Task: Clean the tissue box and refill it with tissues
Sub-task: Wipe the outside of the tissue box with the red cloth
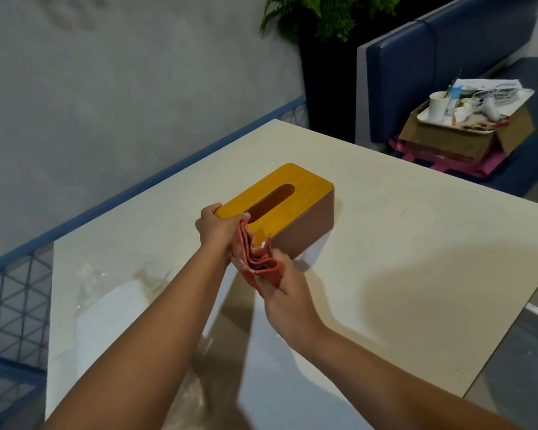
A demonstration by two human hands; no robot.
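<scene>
Box [295,197] sits mid-desk [401,259], long axis running away from the viewer. Yellow wood lid [311,184] on, brown body below. Slot [271,200] shows dark, no tissue poking out.

Left hand [216,228] steadies the box at its near left corner, fingers [209,211] curled over the lid edge, thumb on top. Right hand [288,290] pinches a folded red cloth [261,263] held just off the near end of the box. The cloth's upper edge reaches up to the left thumb; cannot tell whether that thumb also pins it.

Judged stage: wiping under way or about to start; refill not begun.

Risks:
- Lid looks like a loose-fitting cap. A hard wipe across the top could shift or lift it, since only one corner is held.
- Box could skid on the smooth desk if the left grip slackens.
- Loose folds of the cloth may snag in the slot.
- If the cloth is damp, moisture left inside would spoil fresh tissues.

Around:
- Tissue pack [106,308] in clear wrap, near left of desk, beside the left forearm. Well apart from the box; an elbow could nudge it toward the edge.
- Wall with blue trim to the left.
- Behind the desk: plant [330,17], blue seat [416,66] carrying a carton [454,144] topped by a tray [429,127] with cup [438,102] and cables.
- Nothing lies between hands and box.
</scene>
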